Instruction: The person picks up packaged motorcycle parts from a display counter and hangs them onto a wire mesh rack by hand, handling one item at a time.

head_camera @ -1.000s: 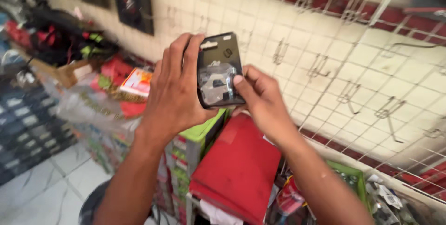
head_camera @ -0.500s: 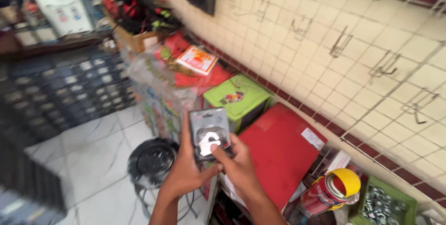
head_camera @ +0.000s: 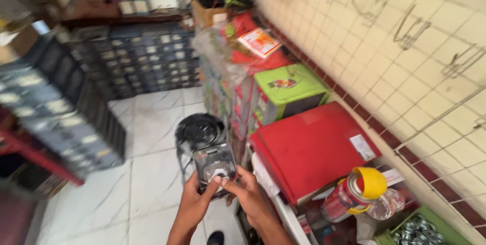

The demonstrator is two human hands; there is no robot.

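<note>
Both hands are gripping a dark blister pack (head_camera: 214,166) low over the tiled floor: left hand (head_camera: 195,205) cupping underneath, right hand (head_camera: 248,198) pinching its bottom edge. Far right, a green crate (head_camera: 400,236) is holding metal rings (head_camera: 417,227).

Your left hand (head_camera: 195,205) covers the lower left edge of the blister pack (head_camera: 214,165), and your right hand (head_camera: 248,197) hides its lower right corner. The metal part under the plastic is too blurred to identify. Your forearms run off the bottom edge. The green tray (head_camera: 420,230) of small metal pieces is cut by the bottom right corner. The stacked drawer bins (head_camera: 61,108) at left are smeared by motion.
</note>
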